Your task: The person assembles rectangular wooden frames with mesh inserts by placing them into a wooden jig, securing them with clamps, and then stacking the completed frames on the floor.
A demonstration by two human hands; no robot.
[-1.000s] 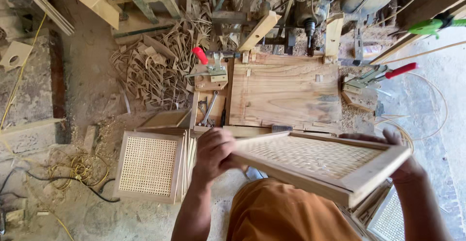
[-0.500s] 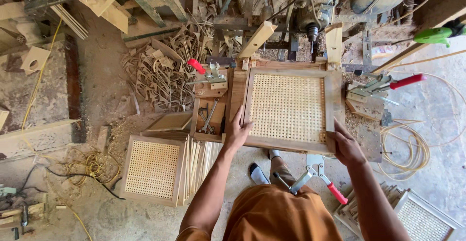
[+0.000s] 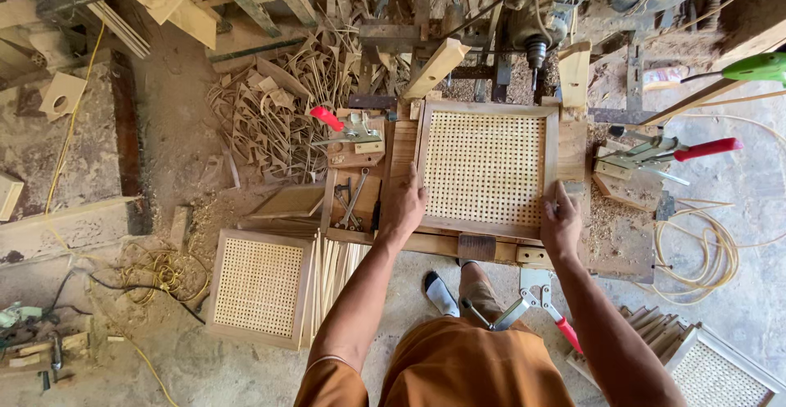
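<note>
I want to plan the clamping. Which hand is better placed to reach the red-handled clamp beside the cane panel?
Probably the right hand: it rests on the cane panel's right edge, nearer that red-handled clamp. The left hand presses the opposite edge.

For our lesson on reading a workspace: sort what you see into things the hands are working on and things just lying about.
In hand:
left hand
right hand
cane-panel frame
workbench

Lying about:
second cane panel
red-handled clamp
wood offcuts
coiled cord

We see no package, no label, no sign, no screen in workshop view. Only wood, cane and tools around us; nothing with printed face or display is visible anywhere.
</note>
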